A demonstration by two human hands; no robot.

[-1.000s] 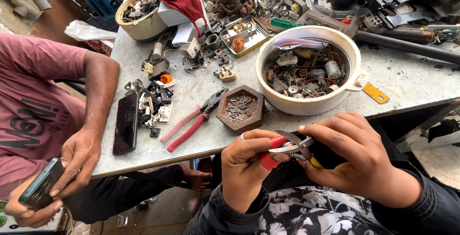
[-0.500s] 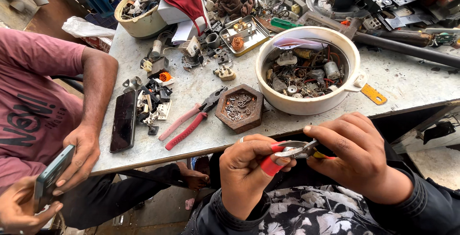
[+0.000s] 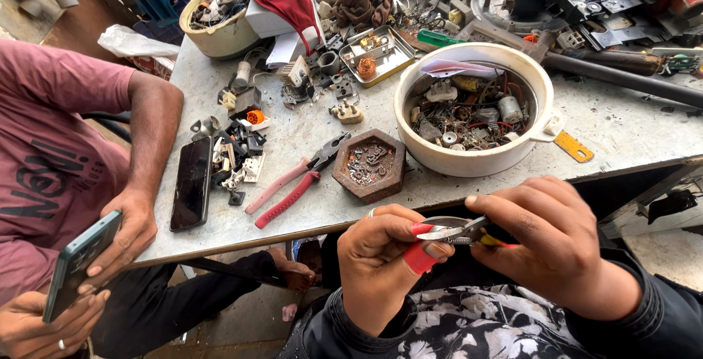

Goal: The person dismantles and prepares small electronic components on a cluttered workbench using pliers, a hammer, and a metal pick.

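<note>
Left hand (image 3: pixel 381 264) clenched around red-handled cutters (image 3: pixel 439 238)

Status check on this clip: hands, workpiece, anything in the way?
Left hand grips red-handled cutters. Right hand holds small wired part at their tip. Nothing between them.

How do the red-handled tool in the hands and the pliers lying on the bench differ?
The red-handled tool is held off the bench by the left hand and right hand; the pink-handled pliers lie flat and untouched on the table. The held tool's handles are mostly covered by fingers; the pliers show full length, handles spread apart. The held tool's tip looks slimmer. Both have reddish grips and metal jaws.
</note>
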